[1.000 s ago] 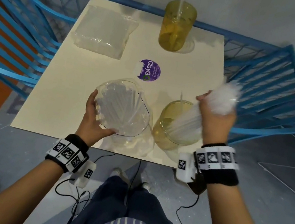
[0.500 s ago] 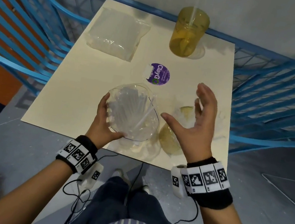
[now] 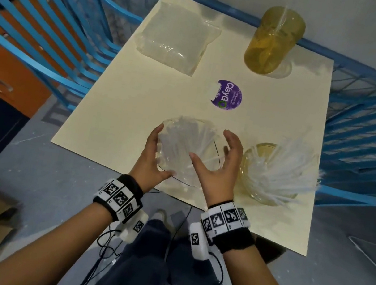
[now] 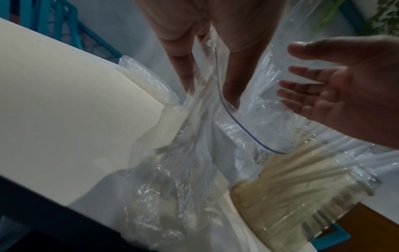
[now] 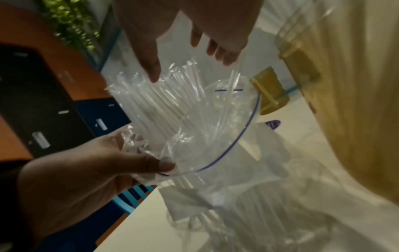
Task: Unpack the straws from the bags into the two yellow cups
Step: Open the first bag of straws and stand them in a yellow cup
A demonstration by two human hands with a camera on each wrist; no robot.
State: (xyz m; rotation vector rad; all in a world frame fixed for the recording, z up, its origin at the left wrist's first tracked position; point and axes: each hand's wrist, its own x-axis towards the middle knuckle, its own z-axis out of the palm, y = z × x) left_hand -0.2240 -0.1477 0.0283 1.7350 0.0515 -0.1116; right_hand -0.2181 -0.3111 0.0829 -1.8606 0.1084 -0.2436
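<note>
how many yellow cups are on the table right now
2. The near yellow cup stands at the table's front right, beside the right hand, fanned full of straws. The far yellow cup stands at the back right edge, holding few straws. None seems hidden.

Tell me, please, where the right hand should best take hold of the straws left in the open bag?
Probably a bunch near their upper ends, coming from above through the bag's mouth. The left hand holds the open bag upright by its rim, and the straws stand fanned inside, tips toward the opening. The right hand hovers open over them, holding nothing.
</note>
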